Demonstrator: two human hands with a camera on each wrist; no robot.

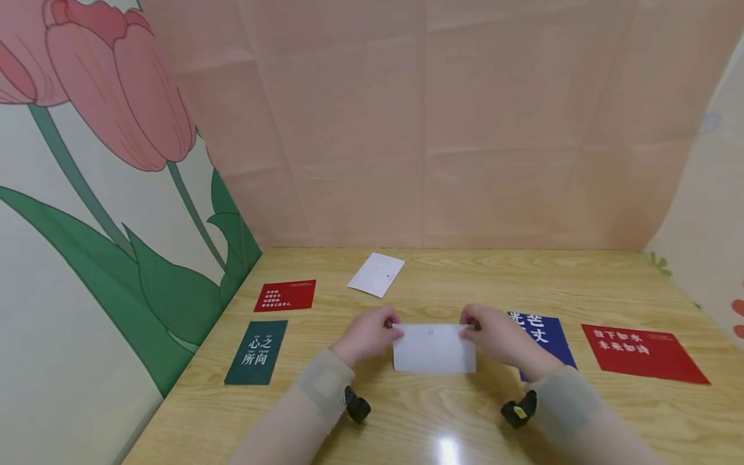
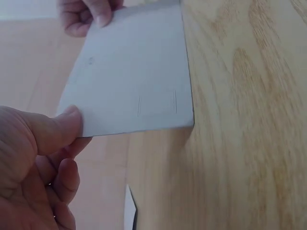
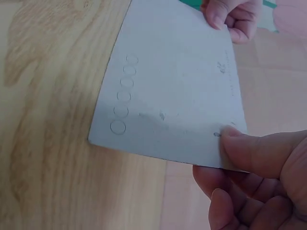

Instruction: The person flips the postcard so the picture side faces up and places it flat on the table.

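Observation:
A white postcard is held up between both hands over the wooden table, its printed back facing me. My left hand pinches its upper left corner, thumb on the near face. At the upper right corner my right hand pinches it the same way. The right wrist view shows a row of small ovals on the postcard along its lower edge. In the left wrist view a faint stamp box is printed near one corner, and the lower edge is close over the tabletop. The card's front is hidden.
A red card and a green card lie at the left. Farther back is a white card. To the right are a blue card, partly behind my right hand, and another red card. A pinkish sheet hangs behind.

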